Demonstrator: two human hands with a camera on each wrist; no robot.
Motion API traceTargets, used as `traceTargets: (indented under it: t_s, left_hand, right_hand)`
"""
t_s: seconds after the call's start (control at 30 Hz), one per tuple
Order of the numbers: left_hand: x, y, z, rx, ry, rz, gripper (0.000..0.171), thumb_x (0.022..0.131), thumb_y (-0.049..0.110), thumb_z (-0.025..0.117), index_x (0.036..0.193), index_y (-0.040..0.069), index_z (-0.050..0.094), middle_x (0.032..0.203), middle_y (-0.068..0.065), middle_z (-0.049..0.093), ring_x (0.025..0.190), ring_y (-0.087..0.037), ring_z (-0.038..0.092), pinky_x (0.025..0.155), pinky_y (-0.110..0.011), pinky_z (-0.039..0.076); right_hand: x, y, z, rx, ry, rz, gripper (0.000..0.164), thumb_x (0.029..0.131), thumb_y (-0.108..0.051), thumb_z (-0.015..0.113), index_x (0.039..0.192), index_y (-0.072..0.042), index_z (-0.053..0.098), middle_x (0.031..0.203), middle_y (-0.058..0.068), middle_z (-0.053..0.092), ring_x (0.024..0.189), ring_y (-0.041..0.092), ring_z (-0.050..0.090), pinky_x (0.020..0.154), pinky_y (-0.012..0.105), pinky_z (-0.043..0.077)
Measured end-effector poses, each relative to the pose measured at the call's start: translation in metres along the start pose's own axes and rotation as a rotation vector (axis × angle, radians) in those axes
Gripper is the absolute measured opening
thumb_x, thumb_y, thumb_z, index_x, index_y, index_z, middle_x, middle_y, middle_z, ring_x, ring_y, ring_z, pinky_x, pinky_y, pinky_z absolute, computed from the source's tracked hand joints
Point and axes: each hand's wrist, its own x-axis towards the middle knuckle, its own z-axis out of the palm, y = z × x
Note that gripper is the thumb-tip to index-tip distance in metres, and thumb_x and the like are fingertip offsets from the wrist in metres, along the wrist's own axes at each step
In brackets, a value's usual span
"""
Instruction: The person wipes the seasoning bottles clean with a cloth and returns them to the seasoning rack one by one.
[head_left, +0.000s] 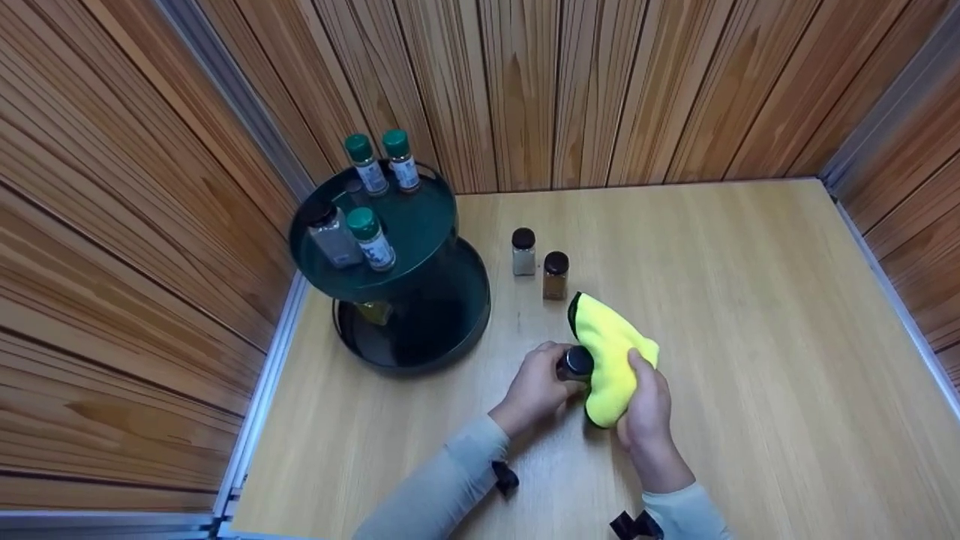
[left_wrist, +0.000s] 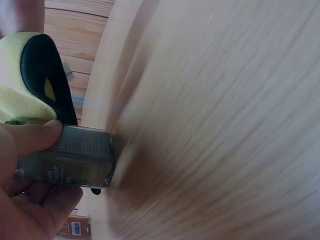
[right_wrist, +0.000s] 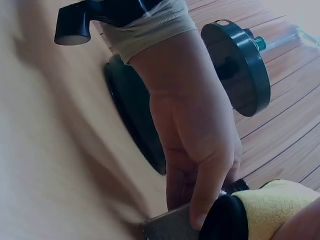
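Note:
My left hand (head_left: 538, 384) grips a square glass spice jar (left_wrist: 80, 157) with a black cap, fingers on one side and thumb on the other. Printed lettering shows on the jar's side in the left wrist view. In my right hand (head_left: 646, 409) is a folded yellow cloth (head_left: 616, 352) with black edging, pressed close against the jar's cap side. Just beyond the hands stand two more black-capped jars: one with pale contents (head_left: 523, 253), the other with brown contents (head_left: 555, 277).
A dark green two-tier round rack (head_left: 412, 259) stands at the left. Its upper tier bears several jars, among them a green-capped jar (head_left: 373, 241) and a black-capped jar (head_left: 334, 238). Wood-panelled walls (head_left: 525, 90) enclose the light wooden table (head_left: 787, 337) at the back and sides.

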Motion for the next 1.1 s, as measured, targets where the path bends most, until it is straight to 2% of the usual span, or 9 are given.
traceTargets:
  t_s: [0.27,0.5,0.63,0.77,0.93,1.03,1.1]
  left_hand:
    - [0.001,0.001,0.001,0.018,0.022,0.049,0.046,0.080,0.014,0.087,0.123,0.014,0.070,0.112,0.005,0.066,0.107,-0.007,0.060,0.100,-0.026,0.048]
    - [0.005,0.000,-0.004,-0.017,-0.026,0.008,0.051,0.081,0.012,0.087,0.128,0.014,0.068,0.118,0.004,0.067,0.113,-0.008,0.060,0.104,-0.028,0.046]
    - [0.006,0.002,-0.007,-0.056,-0.057,-0.045,0.054,0.081,0.008,0.087,0.130,0.018,0.067,0.123,0.006,0.066,0.118,-0.008,0.058,0.108,-0.032,0.044]
    - [0.003,0.006,-0.006,-0.037,-0.061,-0.072,0.068,0.079,0.011,0.089,0.140,0.015,0.059,0.135,0.000,0.061,0.128,-0.014,0.055,0.112,-0.035,0.042]
    - [-0.005,0.014,0.003,0.010,0.039,-0.102,0.093,0.075,0.037,0.092,0.151,0.010,0.043,0.148,-0.008,0.046,0.136,-0.020,0.047,0.115,-0.034,0.040]
    - [-0.008,0.019,0.011,0.032,0.126,-0.133,0.094,0.074,0.049,0.090,0.145,0.009,0.045,0.139,-0.007,0.046,0.130,-0.019,0.047,0.111,-0.033,0.043]
    - [-0.009,0.022,0.015,0.048,0.160,-0.155,0.089,0.074,0.053,0.088,0.139,0.008,0.048,0.131,-0.005,0.047,0.122,-0.017,0.046,0.107,-0.032,0.045]
  right_hand:
    - [0.010,0.000,-0.016,0.065,-0.025,-0.041,0.037,0.111,-0.034,0.037,0.135,-0.008,0.045,0.116,0.003,0.060,0.103,0.015,0.063,0.088,0.029,0.054]
    - [0.015,-0.002,-0.024,0.097,0.014,-0.055,0.038,0.110,-0.035,0.039,0.138,-0.010,0.044,0.123,0.004,0.058,0.111,0.016,0.061,0.093,0.029,0.053]
    - [0.017,-0.004,-0.027,0.101,0.026,-0.055,0.038,0.110,-0.035,0.039,0.138,-0.011,0.044,0.124,0.004,0.058,0.111,0.016,0.061,0.093,0.028,0.052]
    - [0.017,-0.004,-0.031,0.094,0.044,-0.048,0.037,0.111,-0.035,0.039,0.137,-0.010,0.045,0.123,0.003,0.059,0.111,0.016,0.061,0.093,0.028,0.052]
    - [0.017,-0.005,-0.033,0.097,0.048,-0.059,0.037,0.111,-0.035,0.039,0.137,-0.010,0.046,0.123,0.003,0.061,0.111,0.015,0.062,0.094,0.028,0.053]
    - [0.018,-0.006,-0.034,0.097,0.046,-0.061,0.038,0.110,-0.036,0.041,0.137,-0.011,0.045,0.123,0.002,0.061,0.111,0.014,0.063,0.094,0.028,0.053]
    - [0.018,-0.006,-0.034,0.093,0.041,-0.061,0.038,0.110,-0.036,0.041,0.138,-0.011,0.045,0.123,0.002,0.061,0.111,0.014,0.063,0.094,0.028,0.053]
